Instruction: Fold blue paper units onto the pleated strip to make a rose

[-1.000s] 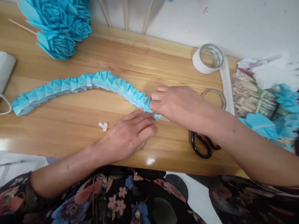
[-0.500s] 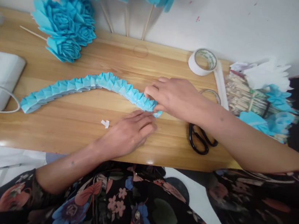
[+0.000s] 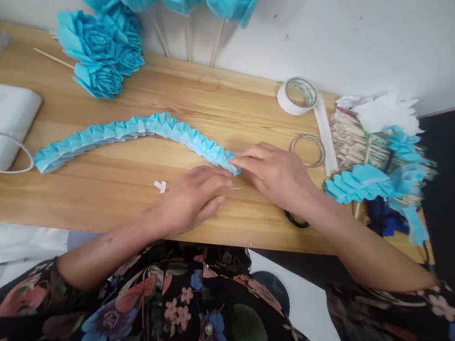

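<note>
A long strip of pleated blue paper (image 3: 130, 127) lies in an arc across the wooden table, its folds standing up like overlapping petals. My right hand (image 3: 279, 173) is at the strip's right end, fingers closed over its tip; the thumb is hidden. Just below that end is my left hand (image 3: 194, 197), its fingers bent and held together, the thumb a little apart. A thin pale line (image 3: 237, 188), thread-like, shows at the left fingertips; what it is I cannot make out. A small white scrap (image 3: 160, 186) lies left of my left hand.
Blue paper roses (image 3: 97, 41) on sticks stand and lie at the back left. A white power bank (image 3: 1, 124) with a cable sits left. Toward the right are a white tape roll (image 3: 298, 97), a narrow ring (image 3: 320, 156), partly hidden black scissors handles (image 3: 297, 221) and bundled sticks (image 3: 353, 139).
My right hand has moved slightly down and right along the strip's end. My left fingers have curled more, and a thin pale line now shows beside them. The view has shifted a little.
</note>
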Demonstrator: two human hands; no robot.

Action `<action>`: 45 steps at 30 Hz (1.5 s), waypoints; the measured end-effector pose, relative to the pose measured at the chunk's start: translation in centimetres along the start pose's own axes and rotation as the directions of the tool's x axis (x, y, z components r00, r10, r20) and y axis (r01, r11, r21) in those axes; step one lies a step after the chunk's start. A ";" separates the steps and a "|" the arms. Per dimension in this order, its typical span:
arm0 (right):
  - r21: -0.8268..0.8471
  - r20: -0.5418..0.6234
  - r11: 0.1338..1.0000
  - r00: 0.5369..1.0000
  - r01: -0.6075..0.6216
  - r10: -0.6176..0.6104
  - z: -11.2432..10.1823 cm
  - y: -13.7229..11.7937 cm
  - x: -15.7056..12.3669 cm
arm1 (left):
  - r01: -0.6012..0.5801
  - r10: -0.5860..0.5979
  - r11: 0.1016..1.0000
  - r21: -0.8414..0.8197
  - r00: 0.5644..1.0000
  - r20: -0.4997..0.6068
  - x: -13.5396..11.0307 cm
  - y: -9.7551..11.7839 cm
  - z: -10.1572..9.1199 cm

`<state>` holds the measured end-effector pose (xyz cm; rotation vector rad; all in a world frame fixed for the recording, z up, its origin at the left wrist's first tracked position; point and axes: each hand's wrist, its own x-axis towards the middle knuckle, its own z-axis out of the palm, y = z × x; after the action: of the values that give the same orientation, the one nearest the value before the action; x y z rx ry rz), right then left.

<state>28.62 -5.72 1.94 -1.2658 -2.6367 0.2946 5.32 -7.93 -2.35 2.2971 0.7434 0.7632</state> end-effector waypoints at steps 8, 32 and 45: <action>0.496 -0.008 0.826 0.950 -0.266 0.311 -1.9 -3.0 -0.5 | 0.172 -0.205 0.854 -0.492 0.979 -0.013 0.2 0.6 -1.3; 0.588 0.006 0.653 0.810 -0.477 0.586 -1.4 -0.2 -2.3 | 0.097 -0.091 0.994 0.054 0.991 -0.097 1.6 0.5 -1.9; 0.605 0.341 0.571 0.829 -0.555 0.444 0.1 1.3 -0.3 | -0.130 0.108 0.837 0.532 0.991 0.073 2.2 -1.6 0.6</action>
<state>29.72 -5.19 1.49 -1.6838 -1.8319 1.3674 6.71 -5.66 -3.10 2.8787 0.8882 0.6115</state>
